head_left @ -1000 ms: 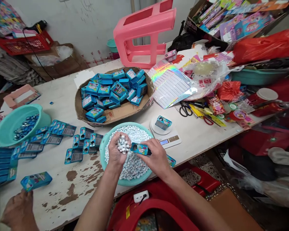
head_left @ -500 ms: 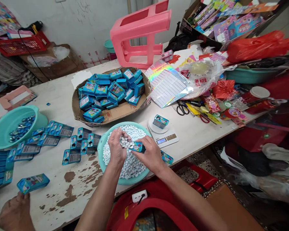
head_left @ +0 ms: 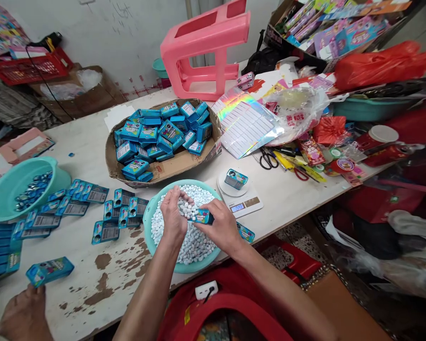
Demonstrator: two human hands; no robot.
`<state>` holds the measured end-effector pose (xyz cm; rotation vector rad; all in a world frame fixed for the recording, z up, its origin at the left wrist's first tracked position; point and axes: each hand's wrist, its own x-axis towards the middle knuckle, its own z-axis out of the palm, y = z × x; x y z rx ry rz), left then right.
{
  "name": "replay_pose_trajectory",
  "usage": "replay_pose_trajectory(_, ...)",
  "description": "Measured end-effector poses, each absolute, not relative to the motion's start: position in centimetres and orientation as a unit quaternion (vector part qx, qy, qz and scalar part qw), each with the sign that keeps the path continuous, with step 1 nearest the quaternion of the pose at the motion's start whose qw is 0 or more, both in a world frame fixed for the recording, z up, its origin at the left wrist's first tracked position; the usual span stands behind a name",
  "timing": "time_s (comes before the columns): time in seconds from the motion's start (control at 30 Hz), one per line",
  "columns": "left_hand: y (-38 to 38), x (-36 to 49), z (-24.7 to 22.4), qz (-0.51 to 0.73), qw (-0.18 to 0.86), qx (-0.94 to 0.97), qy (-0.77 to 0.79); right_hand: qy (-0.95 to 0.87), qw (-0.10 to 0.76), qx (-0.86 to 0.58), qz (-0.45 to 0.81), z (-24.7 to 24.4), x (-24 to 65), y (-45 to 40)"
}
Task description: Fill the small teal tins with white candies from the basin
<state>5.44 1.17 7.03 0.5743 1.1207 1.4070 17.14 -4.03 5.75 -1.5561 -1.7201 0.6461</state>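
Note:
My left hand (head_left: 173,214) is curled around a heap of small white candies (head_left: 186,208), cupped above the turquoise basin (head_left: 147,227). Many more loose white candies (head_left: 195,246) fill that basin. Between the fingers and thumb of my right hand (head_left: 223,227) is a small blue candy box (head_left: 202,216), lying on its side with one end against the candies in my left palm. Just beyond my right hand, another blue box (head_left: 236,179) sits on a small digital scale (head_left: 246,204). One more box (head_left: 245,232) lies beside my right wrist, partly hidden.
A cardboard tray (head_left: 163,175) of blue boxes stands behind the basin. Several boxes (head_left: 108,231) are lined up at left, near a second turquoise basin (head_left: 58,177) with shiny blue pieces. Another person's hand (head_left: 24,312) touches a box at lower left. Scissors (head_left: 269,159) lie at right.
Both hands keep nearly the same pose over the basin, with the box still against the candies. The view has shifted very slightly.

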Motion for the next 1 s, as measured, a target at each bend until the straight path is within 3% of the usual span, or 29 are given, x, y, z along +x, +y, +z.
replay_pose_trajectory(1.0,1.2,6.9,7.1,0.604,0.560,0.271,0.498,-0.640,0.397,-0.603,0.263,5.8,17.9,-4.1)
